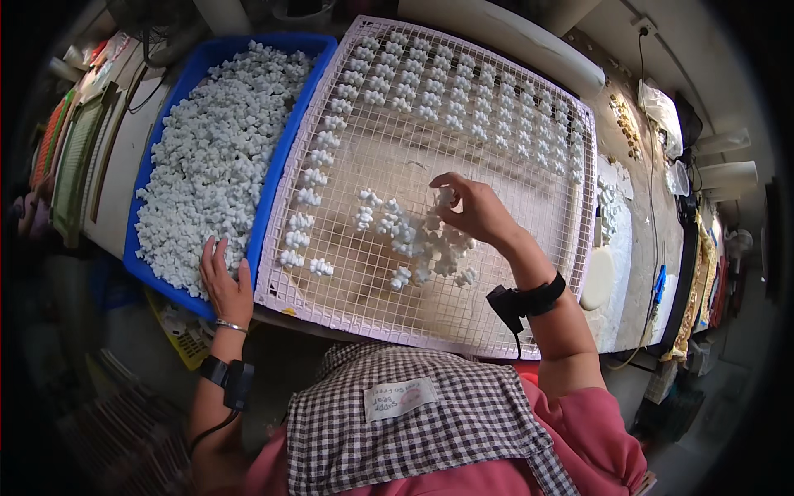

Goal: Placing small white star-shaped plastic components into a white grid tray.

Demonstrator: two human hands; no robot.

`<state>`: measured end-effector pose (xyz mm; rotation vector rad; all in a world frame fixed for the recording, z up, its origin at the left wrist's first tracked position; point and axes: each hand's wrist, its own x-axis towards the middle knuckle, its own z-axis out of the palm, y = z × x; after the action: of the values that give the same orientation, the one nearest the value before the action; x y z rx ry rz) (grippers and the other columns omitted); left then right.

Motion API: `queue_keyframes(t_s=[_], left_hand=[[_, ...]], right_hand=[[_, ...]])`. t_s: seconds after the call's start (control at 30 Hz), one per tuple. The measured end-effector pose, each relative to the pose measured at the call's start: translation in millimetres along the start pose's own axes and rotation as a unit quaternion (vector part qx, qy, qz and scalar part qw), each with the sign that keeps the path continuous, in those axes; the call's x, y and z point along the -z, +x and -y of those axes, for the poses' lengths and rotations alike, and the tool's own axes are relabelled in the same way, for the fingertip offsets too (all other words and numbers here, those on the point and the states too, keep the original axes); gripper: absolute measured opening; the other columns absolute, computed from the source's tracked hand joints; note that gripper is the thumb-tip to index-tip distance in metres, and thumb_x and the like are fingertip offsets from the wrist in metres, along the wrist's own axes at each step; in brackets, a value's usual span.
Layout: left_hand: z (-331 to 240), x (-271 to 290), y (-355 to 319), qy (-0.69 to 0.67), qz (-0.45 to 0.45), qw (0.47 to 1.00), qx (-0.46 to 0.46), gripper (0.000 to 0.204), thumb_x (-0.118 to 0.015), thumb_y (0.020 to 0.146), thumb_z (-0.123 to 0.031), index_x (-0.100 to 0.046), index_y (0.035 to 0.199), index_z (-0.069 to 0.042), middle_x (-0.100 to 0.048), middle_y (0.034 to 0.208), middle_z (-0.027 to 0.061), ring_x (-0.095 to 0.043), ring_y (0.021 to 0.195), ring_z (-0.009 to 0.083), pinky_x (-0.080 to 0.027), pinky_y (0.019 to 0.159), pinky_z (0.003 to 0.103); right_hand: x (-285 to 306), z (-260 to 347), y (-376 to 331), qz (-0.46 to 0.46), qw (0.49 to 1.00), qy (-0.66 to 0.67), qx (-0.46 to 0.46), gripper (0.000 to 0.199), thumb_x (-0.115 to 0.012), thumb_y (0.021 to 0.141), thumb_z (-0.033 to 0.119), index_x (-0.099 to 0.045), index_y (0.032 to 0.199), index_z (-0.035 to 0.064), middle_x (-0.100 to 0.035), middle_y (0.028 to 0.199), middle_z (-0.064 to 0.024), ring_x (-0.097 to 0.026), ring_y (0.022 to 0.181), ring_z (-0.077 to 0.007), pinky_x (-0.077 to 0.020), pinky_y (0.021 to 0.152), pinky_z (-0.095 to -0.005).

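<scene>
My left hand [227,285] rests at the near right corner of a blue tray [286,153], its fingers spread over a heap of small white knobbly, flower-shaped pieces [217,136]. Over the middle of a square wire-grid rack [389,329] with a pale lilac frame, my right hand [481,213] is closed, pinching one white flower-shaped piece [445,197] between thumb and fingertip. Below it a loose cluster of the same pieces [405,234] lies on the grid, partly hidden by the hand. Neat rows of pieces [455,95] fill the rack's far part, and one column runs down its left side.
A thick pale pipe [529,41] runs behind the rack. To the right, a bench carries more white pieces [614,207], an oval cream object [597,277], a blue-handled tool [659,283] and cords. Stacked frames [78,165] stand at far left, and a yellow basket [188,339] sits below the tray.
</scene>
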<state>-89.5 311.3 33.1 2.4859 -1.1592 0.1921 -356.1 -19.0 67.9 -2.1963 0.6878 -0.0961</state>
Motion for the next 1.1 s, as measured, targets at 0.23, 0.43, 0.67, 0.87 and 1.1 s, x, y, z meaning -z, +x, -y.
queue_keyframes(t_s=[0.23,0.43,0.67,0.87,1.1], left_hand=[[-85.6,121.9,87.7,-0.617,0.370,0.686,-0.111,0.040,-0.062,0.080,-0.021,-0.055,0.115,-0.004,-0.057,0.116,0.0114,-0.053,0.109,0.0219,-0.041,0.088,0.035],[-85.8,239.4,128.8,-0.577,0.345,0.617,-0.409,0.016,-0.065,0.080,-0.017,-0.063,0.071,-0.004,-0.067,0.074,0.0049,-0.064,0.066,0.0151,-0.047,0.061,0.027],[-56.2,238.0,148.7,-0.652,0.405,0.497,-0.405,0.033,-0.066,0.082,-0.032,-0.056,0.113,-0.029,-0.060,0.115,0.0033,-0.059,0.098,0.0244,-0.039,0.085,0.036],[-33.2,219.1,152.7,-0.681,0.388,0.476,-0.399,0.030,-0.067,0.082,-0.030,-0.058,0.110,-0.029,-0.061,0.113,0.0024,-0.060,0.096,0.0239,-0.039,0.083,0.035],[-36.5,226.0,149.9,-0.691,0.370,0.541,-0.304,0.025,-0.065,0.082,-0.025,-0.060,0.106,-0.029,-0.063,0.108,0.0017,-0.061,0.092,0.0232,-0.039,0.079,0.033]], right_hand=[[6.1,-48.4,2.4,-0.117,0.977,-0.174,-0.030,0.037,-0.061,0.077,0.006,-0.055,0.113,0.0133,-0.056,0.096,-0.0110,-0.058,0.083,-0.0245,-0.0503,0.074,-0.0343],[-5.8,-26.8,12.0,-0.166,0.975,-0.111,-0.100,0.034,-0.058,0.074,0.005,-0.054,0.107,0.0094,-0.057,0.093,-0.0151,-0.059,0.084,-0.0308,-0.0491,0.075,-0.0387],[-17.1,10.0,72.6,-0.217,0.975,-0.026,-0.028,0.022,-0.063,0.076,0.008,-0.054,0.096,0.0059,-0.064,0.083,-0.0106,-0.063,0.075,-0.0220,-0.0494,0.066,-0.0321],[-43.8,22.2,133.8,-0.255,0.966,-0.051,0.009,0.017,-0.063,0.077,0.010,-0.056,0.093,0.0063,-0.065,0.083,-0.0122,-0.064,0.079,-0.0262,-0.0511,0.069,-0.0336],[-55.6,18.9,152.9,-0.272,0.958,-0.087,0.020,0.010,-0.062,0.079,0.009,-0.058,0.087,0.0049,-0.064,0.085,-0.0117,-0.064,0.078,-0.0264,-0.0505,0.068,-0.0343]])
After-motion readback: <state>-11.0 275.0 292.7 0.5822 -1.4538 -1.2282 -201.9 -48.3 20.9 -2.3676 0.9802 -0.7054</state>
